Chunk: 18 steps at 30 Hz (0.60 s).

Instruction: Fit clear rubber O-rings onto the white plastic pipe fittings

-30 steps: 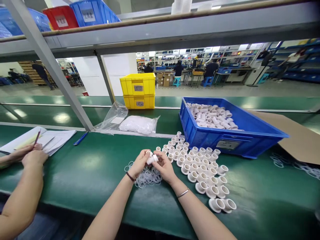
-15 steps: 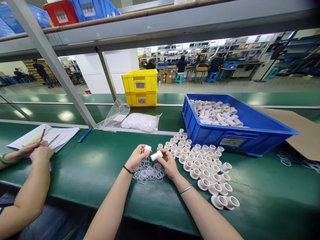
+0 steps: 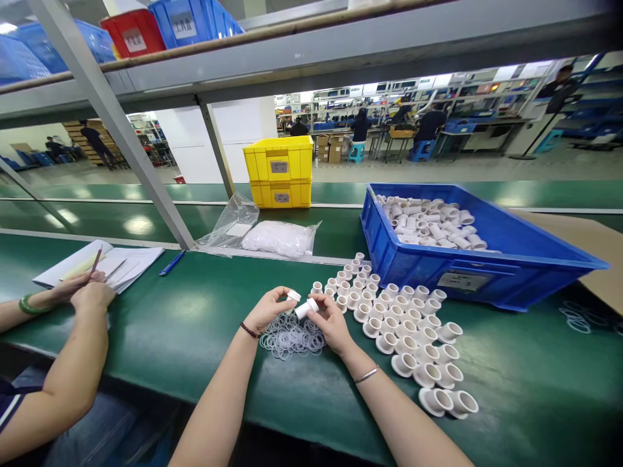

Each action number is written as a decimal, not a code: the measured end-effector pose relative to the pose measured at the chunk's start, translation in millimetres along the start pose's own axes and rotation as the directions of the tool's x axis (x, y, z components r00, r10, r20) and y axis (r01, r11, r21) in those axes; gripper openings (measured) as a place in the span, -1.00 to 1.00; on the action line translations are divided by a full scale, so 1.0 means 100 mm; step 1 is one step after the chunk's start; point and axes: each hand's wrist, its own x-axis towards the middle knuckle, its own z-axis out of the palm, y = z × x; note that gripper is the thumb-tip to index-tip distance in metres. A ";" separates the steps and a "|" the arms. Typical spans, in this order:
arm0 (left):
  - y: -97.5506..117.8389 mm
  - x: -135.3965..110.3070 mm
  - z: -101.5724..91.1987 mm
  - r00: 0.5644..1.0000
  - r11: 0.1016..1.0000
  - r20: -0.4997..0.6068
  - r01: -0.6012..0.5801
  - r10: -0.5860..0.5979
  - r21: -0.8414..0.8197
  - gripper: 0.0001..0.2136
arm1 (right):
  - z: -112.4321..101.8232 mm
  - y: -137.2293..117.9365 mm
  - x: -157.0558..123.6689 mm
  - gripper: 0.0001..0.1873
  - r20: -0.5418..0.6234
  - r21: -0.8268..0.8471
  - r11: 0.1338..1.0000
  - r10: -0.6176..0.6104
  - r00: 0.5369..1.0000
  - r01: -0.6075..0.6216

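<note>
My left hand pinches a small white plastic cap between thumb and fingertips. My right hand grips a white plastic tube fitting, tilted toward the cap, the two parts a little apart. Both hands hover over a pile of clear rubber rings on the green belt. To the right of my right hand, several white flanged fittings stand in rows.
A blue bin of white tubes stands behind the rows. Yellow stacked boxes and plastic bags lie farther back. At the left, another person's hands rest by papers and a blue pen. Cardboard lies at right.
The cap and tube were pressed together between my hands a second ago; they are now apart, one in each hand. The view has shifted slightly left and up.
</note>
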 end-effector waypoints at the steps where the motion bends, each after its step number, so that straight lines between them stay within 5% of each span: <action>1: 0.01 -0.01 0.00 1.000 1.000 0.002 0.001 -0.001 0.010 -0.67 | 0.00 0.00 0.00 -0.61 0.005 -0.004 1.000 -0.003 1.000 0.003; 5: 0.08 -0.08 0.06 0.999 0.990 0.036 -0.005 0.010 -0.144 -0.67 | 0.01 -0.02 0.00 -0.61 0.026 -0.038 0.999 -0.017 1.000 0.018; 9: 0.10 -0.12 0.20 0.982 0.958 0.160 0.143 -0.105 -0.248 -0.64 | 0.03 -0.02 0.01 -0.61 0.007 -0.128 0.991 -0.031 1.000 0.031; 15: 0.07 -0.04 0.20 0.995 0.923 -0.100 -0.042 0.004 -0.384 -0.58 | 0.02 0.05 0.02 -0.64 -0.026 -0.258 0.965 -0.054 0.998 0.046; 18: 0.12 -0.02 0.13 0.992 0.858 -0.130 -0.071 0.005 -0.509 -0.56 | 0.02 0.05 0.02 -0.80 0.077 -0.451 0.887 -0.073 0.994 0.100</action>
